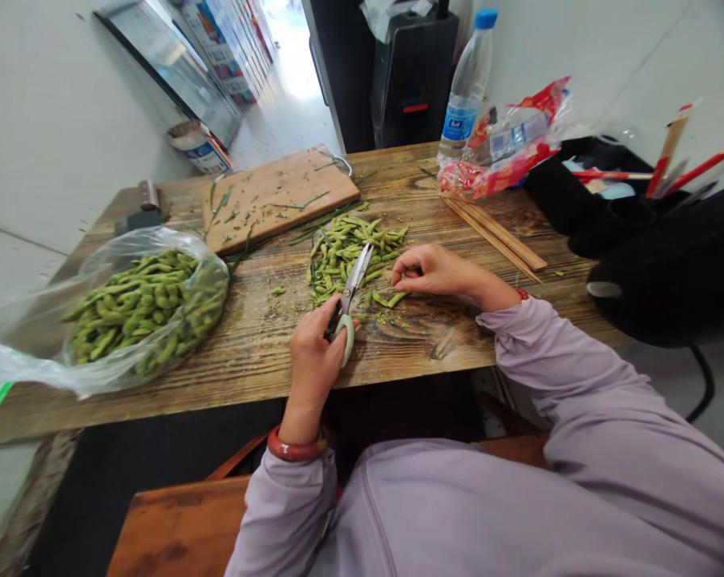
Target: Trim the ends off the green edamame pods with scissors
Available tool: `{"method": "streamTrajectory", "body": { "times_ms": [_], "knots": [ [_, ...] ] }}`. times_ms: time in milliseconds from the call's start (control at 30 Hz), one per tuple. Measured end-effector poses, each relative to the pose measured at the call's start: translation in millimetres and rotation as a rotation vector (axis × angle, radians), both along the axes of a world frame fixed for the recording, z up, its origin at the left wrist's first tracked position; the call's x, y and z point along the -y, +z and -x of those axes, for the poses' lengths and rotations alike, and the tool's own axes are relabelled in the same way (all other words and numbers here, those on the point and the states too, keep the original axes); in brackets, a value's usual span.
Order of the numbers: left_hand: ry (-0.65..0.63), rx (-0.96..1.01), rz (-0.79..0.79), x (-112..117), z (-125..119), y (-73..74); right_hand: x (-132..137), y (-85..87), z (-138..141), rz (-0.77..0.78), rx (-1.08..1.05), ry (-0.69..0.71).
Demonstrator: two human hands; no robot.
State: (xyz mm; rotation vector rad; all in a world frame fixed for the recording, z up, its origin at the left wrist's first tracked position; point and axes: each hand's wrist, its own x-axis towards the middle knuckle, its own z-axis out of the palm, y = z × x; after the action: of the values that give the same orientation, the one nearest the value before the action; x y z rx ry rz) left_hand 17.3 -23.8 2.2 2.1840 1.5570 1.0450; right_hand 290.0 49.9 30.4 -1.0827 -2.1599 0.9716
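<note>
My left hand (317,344) is closed around the pale green handles of a pair of scissors (357,276), whose blades point away from me over a pile of green soybean pods (337,252). Just right of that pile is my right hand (430,271), its fingers curled and closed; whatever is in them, if anything, is hidden. Close below its fingertips lie a few loose pods (389,300) and small green trimmings. A clear plastic bag (208,268) full of pods (136,304) rests on the left of the wooden table (259,361).
Behind the pile lies a cutting board (277,192) with green scraps. Wooden sticks (494,232) lie to the right, near a red plastic wrapper (499,164) and a water bottle (465,96). A black holder (596,192) and a dark bag-like object (674,264) flank the right edge.
</note>
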Motion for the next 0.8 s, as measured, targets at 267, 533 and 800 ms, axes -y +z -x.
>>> {"method": "streamTrajectory", "body": {
  "times_ms": [267, 533, 800],
  "knots": [
    [0.001, -0.003, -0.020, 0, 1, 0.8, 11, -5.8, 17, -0.097, 0.121, 0.071],
    [0.009, -0.002, -0.008, 0, 0, 2.4, -8, 11.8, -11, 0.415, -0.785, -0.247],
    [-0.002, -0.010, -0.018, -1, 2, 1.4, -11, 8.2, -29, 0.359, -0.508, -0.222]
  ]
}}
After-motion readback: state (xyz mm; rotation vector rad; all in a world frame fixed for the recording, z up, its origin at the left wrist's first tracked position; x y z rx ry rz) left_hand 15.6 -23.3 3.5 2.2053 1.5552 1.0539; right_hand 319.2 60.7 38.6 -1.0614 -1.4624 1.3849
